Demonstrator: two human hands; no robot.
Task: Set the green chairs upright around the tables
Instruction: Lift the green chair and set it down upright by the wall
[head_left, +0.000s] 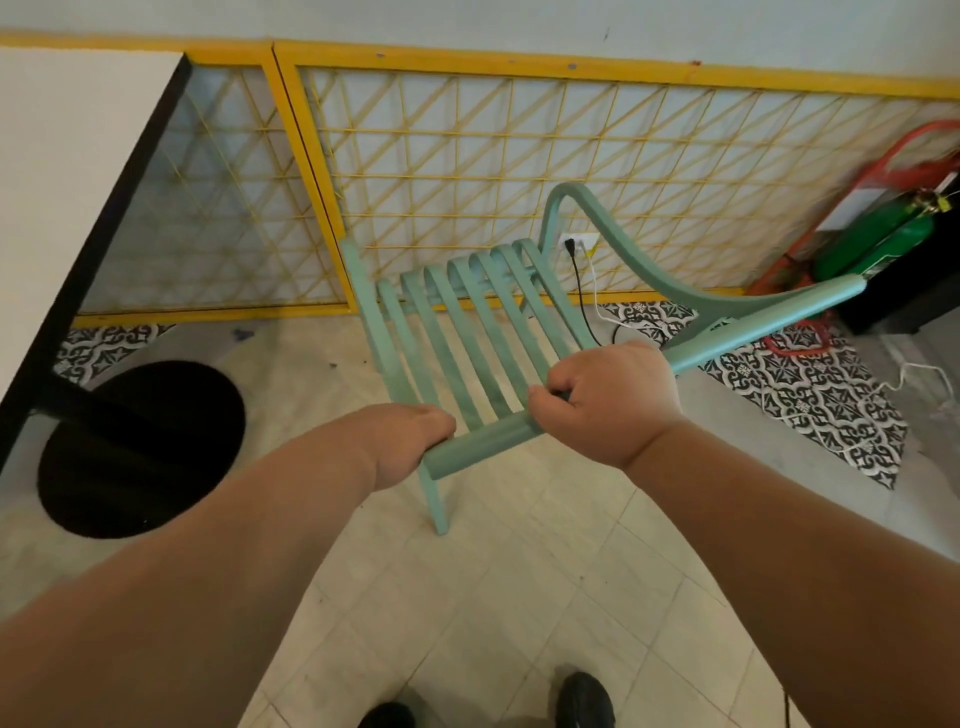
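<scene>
A pale green slatted chair (467, 322) hangs tilted in front of me, its slats running away from me toward the wall. My left hand (410, 441) grips the near green bar at its left end, fingers hidden under it. My right hand (608, 400) grips the same bar further right, fingers curled round it. One chair leg (435, 501) points down to the tiled floor; a curved rail (623, 249) and a straight green tube (769, 322) stick out to the right. A white table (62, 171) with a black edge stands at the left.
The table's round black base (140, 447) sits on the floor at left. A yellow lattice panel (467, 171) lines the wall behind the chair. A green gas cylinder (878, 239) on a red trolley stands at the right, with cables from a wall socket (579, 243). My shoes show at the bottom.
</scene>
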